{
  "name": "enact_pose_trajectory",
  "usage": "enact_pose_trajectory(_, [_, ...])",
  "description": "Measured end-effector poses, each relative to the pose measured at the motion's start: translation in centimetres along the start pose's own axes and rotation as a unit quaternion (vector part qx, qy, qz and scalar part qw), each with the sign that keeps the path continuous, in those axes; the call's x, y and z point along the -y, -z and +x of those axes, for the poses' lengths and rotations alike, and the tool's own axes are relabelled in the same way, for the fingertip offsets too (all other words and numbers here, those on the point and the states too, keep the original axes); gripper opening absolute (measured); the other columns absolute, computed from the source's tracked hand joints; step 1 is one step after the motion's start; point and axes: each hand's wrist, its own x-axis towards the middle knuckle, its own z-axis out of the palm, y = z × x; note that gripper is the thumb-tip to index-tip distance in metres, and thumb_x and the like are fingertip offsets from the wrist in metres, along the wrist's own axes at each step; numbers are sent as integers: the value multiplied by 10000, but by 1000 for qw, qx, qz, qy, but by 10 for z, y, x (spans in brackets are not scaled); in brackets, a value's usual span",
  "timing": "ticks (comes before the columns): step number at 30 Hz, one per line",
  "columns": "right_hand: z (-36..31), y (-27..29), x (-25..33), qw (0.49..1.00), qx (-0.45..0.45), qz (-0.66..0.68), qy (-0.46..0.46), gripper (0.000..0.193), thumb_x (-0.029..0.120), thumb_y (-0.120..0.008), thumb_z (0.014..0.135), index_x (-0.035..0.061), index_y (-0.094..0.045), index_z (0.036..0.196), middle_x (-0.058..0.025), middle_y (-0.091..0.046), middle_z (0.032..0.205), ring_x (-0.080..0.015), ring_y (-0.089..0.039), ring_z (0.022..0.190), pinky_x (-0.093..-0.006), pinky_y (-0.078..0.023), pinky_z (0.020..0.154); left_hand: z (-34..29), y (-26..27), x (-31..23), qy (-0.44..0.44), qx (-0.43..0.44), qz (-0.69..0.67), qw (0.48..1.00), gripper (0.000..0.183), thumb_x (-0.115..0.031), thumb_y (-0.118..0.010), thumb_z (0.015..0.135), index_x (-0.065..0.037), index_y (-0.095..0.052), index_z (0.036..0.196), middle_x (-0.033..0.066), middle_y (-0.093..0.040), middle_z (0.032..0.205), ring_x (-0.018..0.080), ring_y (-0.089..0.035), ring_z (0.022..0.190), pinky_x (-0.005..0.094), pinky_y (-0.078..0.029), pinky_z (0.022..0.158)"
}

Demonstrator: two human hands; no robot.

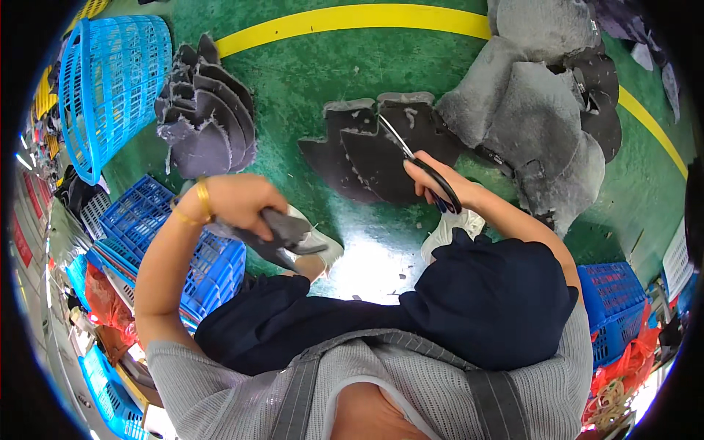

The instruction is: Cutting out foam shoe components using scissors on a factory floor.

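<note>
Some limp dark-grey fabric (284, 227) is gripped by the curled left hand (246, 199), black-handled metal scissors (401, 144) by the curled right hand (452, 178).

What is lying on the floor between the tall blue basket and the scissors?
The head view shows a fanned stack of dark pieces, then green floor, then flatter dark pieces.

A: Scissors (397, 137): blades bare metal, bright shine. Handles black, smooth, plastic by the look.
B: Held grey piece (287, 226): matt, cloth-like.
A: And the grey pile (539, 103)?
B: Rough, fuzzy nap, fleece-like, no shine. Dark flat pieces (396, 150): matt, smoother face, ragged lint along edges.
A: Floor (293, 81)?
B: Smooth, glossy, strong glare. Basket (130, 77): latticed plastic, slight sheen.
A: Clothing?
B: Trousers (491, 301): matt woven cloth. Top (411, 367): ribbed knit. Shoe (328, 249): glossy, silvery.
</note>
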Motion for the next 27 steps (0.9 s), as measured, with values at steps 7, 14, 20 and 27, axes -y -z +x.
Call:
enact_pose_trajectory(7, [43, -10, 16, 992, -12, 123, -6, 671, 705, -406, 831, 63, -452, 1019, -53, -495, 684, -114, -493, 525, -240, -394, 485, 124, 21, 69, -41, -399, 194, 895, 352, -314, -757, 637, -57, -664, 859, 110, -464, 1238, 365, -336, 1190, 453, -333, 973])
enact_pose_trajectory(14, [65, -27, 37, 996, -21, 64, 62, 607, 649, -396, 871, 69, -441, 1047, -35, -474, 691, -135, -480, 546, -256, -385, 543, 97, -18, 62, -82, -413, -129, 898, 286, -151, -760, 661, -20, -645, 888, 111, -511, 961, 258, -516, 913, 317, -434, 810])
enact_pose_trajectory(20, [60, -47, 64, 973, 108, 195, 52, 554, 575, -369, 917, 77, -434, 1151, -32, -496, 719, -98, -490, 585, -240, -405, 570, 22, -62, 53, -9, -450, -183, 874, 313, -162, -777, 653, -17, -644, 897, 114, -511, 943, 257, -515, 923, 315, -423, 810])
enact_pose_trajectory(27, [51, -39, 59, 970, 152, 53, 180, 441, 428, -475, 934, 56, -410, 1161, -90, -543, 801, -166, -538, 679, -302, -440, 640, -110, -59, 104, 171, -600, 112, 773, 456, -173, -776, 666, 1, -602, 1050, 175, -504, 1156, 333, -484, 1073, 386, -382, 937])
